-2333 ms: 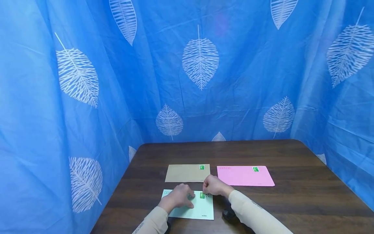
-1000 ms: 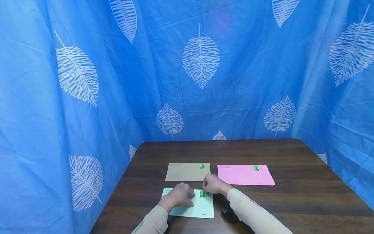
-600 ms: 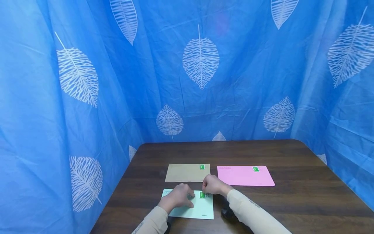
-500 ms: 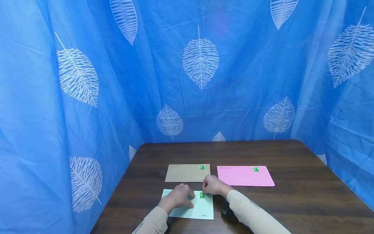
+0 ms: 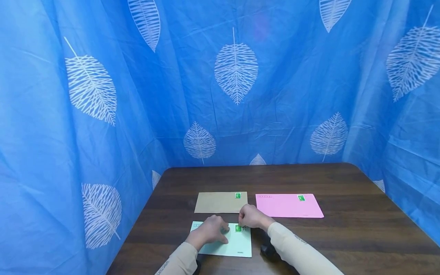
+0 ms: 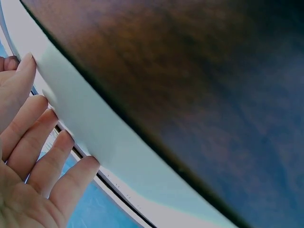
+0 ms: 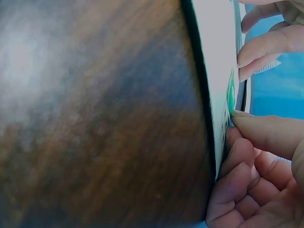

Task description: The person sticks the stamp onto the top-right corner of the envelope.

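A pale green envelope [image 5: 237,244] lies flat on the wooden table near me, with a green postage stamp [image 5: 238,228] at its upper right. My left hand [image 5: 209,231] rests its spread fingertips on the envelope, left of the stamp; the left wrist view shows these fingers [image 6: 76,180] relaxed and nearly straight. At the stamp's right edge is my right hand [image 5: 253,217], thumb and index finger together on it. In the right wrist view the thumb [image 7: 266,130] meets the stamp's edge, and the other fingers are curled against the envelope.
Behind the green envelope lie a tan envelope [image 5: 216,203] and a pink envelope [image 5: 287,206], each bearing a green stamp. A blue curtain [image 5: 275,95] with white leaf prints surrounds the dark wooden table [image 5: 361,236]. Black devices [image 5: 269,252] sit under the wrists.
Both hands and all envelopes stay in place; only the head view shifts very slightly.
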`<move>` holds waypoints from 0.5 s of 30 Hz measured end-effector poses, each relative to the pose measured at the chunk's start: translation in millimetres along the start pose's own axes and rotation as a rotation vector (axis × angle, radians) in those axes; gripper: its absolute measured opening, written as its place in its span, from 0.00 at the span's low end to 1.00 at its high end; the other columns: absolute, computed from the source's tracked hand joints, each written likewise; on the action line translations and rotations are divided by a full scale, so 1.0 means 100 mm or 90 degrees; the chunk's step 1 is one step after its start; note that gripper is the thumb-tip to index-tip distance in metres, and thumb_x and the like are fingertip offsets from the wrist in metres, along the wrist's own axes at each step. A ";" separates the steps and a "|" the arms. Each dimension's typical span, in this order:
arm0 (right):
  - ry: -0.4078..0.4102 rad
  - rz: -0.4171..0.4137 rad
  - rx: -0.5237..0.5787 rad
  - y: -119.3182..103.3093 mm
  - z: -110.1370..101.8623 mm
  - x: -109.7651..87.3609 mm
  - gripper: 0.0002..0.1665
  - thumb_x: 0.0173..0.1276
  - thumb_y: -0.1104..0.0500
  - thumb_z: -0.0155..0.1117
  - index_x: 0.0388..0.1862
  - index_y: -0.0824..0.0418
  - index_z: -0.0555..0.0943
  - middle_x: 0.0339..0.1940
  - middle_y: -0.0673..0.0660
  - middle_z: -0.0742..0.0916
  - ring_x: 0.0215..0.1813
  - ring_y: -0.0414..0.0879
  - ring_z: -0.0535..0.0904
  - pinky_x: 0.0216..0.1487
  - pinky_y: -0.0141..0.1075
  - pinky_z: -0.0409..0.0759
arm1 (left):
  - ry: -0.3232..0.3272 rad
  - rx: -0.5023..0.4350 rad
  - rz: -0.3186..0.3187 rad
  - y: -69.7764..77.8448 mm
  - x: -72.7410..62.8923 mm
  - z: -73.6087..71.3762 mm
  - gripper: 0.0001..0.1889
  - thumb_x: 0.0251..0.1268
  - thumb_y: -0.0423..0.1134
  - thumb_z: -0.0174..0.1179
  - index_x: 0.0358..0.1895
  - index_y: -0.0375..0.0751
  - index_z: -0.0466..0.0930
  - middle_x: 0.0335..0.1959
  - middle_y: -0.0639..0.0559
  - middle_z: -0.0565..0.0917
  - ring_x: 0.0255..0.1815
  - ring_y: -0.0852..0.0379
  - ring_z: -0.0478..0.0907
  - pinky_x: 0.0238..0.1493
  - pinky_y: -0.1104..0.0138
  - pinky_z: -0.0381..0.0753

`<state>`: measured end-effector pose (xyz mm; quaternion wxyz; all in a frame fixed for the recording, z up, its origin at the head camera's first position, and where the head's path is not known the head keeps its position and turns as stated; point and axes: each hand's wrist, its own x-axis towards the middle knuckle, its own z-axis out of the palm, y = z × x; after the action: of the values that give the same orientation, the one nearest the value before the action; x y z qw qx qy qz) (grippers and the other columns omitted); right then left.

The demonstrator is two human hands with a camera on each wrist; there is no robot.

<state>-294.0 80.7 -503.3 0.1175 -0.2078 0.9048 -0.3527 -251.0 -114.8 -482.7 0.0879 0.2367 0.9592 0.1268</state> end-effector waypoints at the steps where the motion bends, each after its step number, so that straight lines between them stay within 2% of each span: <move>1: 0.000 0.001 0.001 0.00 0.00 0.00 0.13 0.62 0.67 0.70 0.18 0.59 0.82 0.17 0.48 0.81 0.21 0.41 0.73 0.23 0.32 0.70 | 0.001 -0.002 0.000 0.00 0.00 0.00 0.20 0.46 0.43 0.79 0.46 0.45 0.90 0.49 0.53 0.90 0.55 0.55 0.85 0.56 0.65 0.83; 8: 0.008 -0.006 0.017 0.02 -0.01 0.01 0.12 0.63 0.67 0.69 0.20 0.59 0.82 0.18 0.48 0.82 0.23 0.41 0.74 0.25 0.32 0.71 | 0.008 -0.002 0.007 -0.01 0.00 0.00 0.20 0.46 0.43 0.79 0.46 0.45 0.90 0.48 0.53 0.90 0.53 0.55 0.86 0.54 0.66 0.84; 15: 0.029 -0.031 0.008 0.04 -0.02 -0.07 0.07 0.65 0.66 0.66 0.27 0.59 0.83 0.23 0.48 0.82 0.27 0.41 0.75 0.28 0.33 0.75 | 0.003 -0.006 0.005 -0.02 -0.01 0.00 0.20 0.46 0.43 0.79 0.47 0.45 0.90 0.48 0.53 0.90 0.54 0.55 0.85 0.55 0.66 0.84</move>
<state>-289.8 87.5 -504.5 0.0896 -0.2207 0.8998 -0.3657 -251.1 -116.6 -483.0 0.0862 0.2401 0.9578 0.1321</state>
